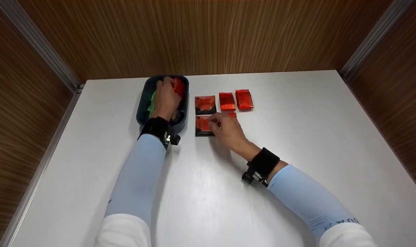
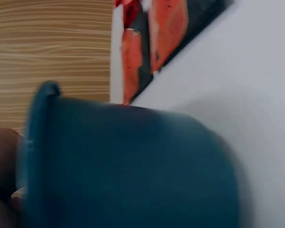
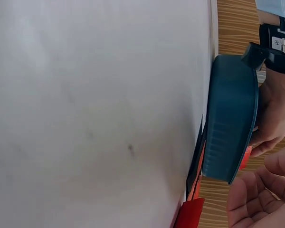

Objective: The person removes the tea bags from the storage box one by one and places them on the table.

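Note:
My left hand (image 1: 165,97) reaches down into a dark teal plastic bin (image 3: 230,109), its fingertips beside a red packet (image 1: 179,85). The bin's wall hides much of those fingers in the left wrist view, so any grip on the packet is unclear. A green item (image 1: 151,104) and a small brownish item (image 1: 175,116) also lie in the bin. Over the table, my right hand (image 1: 230,132) hovers with loosely bent fingers and nothing visible in them. Beneath it are a red-and-black square packet (image 1: 201,129) and a partly covered red packet (image 1: 233,115).
Behind the right hand, another red-and-black square packet (image 1: 205,104) and two shiny red packets (image 1: 227,102) lie in a row to the right of the bin. Wood-patterned panels (image 1: 214,37) enclose the white table (image 1: 201,206) at the back and sides.

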`<state>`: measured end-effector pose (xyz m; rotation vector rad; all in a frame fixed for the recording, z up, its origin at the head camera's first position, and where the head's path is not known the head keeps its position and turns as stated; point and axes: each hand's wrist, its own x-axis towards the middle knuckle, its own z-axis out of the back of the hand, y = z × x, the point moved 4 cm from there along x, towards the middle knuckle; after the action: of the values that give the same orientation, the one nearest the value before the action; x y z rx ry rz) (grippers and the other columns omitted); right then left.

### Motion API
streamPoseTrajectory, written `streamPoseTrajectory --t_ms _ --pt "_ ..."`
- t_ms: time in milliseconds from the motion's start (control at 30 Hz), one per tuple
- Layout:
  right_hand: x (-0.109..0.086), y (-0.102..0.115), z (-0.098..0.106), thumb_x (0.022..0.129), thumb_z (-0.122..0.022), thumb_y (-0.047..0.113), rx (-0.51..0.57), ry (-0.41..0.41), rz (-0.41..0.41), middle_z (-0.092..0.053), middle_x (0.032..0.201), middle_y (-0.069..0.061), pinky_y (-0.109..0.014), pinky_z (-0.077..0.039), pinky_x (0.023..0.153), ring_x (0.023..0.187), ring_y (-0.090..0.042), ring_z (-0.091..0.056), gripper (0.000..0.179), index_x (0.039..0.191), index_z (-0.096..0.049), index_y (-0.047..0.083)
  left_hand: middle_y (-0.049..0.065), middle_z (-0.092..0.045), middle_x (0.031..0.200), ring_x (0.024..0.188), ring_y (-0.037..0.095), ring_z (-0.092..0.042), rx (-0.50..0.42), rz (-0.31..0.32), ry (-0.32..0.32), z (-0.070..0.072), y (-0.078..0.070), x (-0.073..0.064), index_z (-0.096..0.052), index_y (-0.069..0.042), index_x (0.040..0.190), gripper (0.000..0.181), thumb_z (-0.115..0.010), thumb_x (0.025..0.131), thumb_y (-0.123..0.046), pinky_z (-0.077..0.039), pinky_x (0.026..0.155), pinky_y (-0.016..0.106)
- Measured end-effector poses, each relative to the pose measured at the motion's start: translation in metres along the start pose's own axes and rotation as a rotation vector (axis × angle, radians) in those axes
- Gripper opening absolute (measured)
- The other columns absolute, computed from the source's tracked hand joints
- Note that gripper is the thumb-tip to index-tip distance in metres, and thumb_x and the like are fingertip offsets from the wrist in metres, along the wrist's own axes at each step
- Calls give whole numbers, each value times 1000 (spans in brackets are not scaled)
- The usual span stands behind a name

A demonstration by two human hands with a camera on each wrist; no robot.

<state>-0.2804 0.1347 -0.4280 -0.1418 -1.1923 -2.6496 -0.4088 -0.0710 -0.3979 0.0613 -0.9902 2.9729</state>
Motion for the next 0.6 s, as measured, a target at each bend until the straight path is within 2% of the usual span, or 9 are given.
streamPoseTrajectory --t_ms 100,167,300,400,500,600 --pt "2 2 4 102 -62 11 9 -5 8 -70 103 -6 -35 -50 77 86 -21 -58 20 117 -72 3 13 -44 142 124 25 -53 -57 20 -1 13 -6 -6 -42 -14 149 49 -59 103 -12 -52 100 37" --pt "4 3 7 103 -62 12 19 -10 10 -70 101 -6 -35 -50 77 85 -21 -59 20 117 -71 2 12 -45 141 123 24 -53 -87 1 -10 19 -11 -14 -44 -15 146 45 -60 104 -13 -54 97 35" --pt "9 7 14 103 -62 13 40 -46 2 -69 101 -6 -35 -51 75 85 -21 -60 19 118 -71 3 9 -48 141 128 21 -52 -128 -38 -24 27 -23 -31 -52 -16 138 37 -64 103 -16 -49 106 35" --pt "13 10 20 102 -63 12 44 -84 2 -69 103 -7 -35 -52 76 87 -21 -60 19 119 -70 5 6 -52 138 126 19 -54 -173 -61 -23 28 -30 -45 -57 -18 132 29 -64 104 -17 -49 106 35" --pt "15 14 24 102 -64 13 16 -126 57 -67 113 -8 -35 -53 81 95 -22 -60 25 126 -68 6 5 -57 132 119 18 -57 -216 -131 -19 29 -38 -59 -63 -18 128 26 -65 103 -13 -52 101 33" --pt "16 18 29 100 -69 14 -39 -166 150 -59 129 -12 -38 -50 94 113 -24 -56 40 138 -60 6 6 -60 126 114 18 -58 -233 -240 18 28 -45 -72 -67 -16 124 25 -65 101 -7 -54 96 32"
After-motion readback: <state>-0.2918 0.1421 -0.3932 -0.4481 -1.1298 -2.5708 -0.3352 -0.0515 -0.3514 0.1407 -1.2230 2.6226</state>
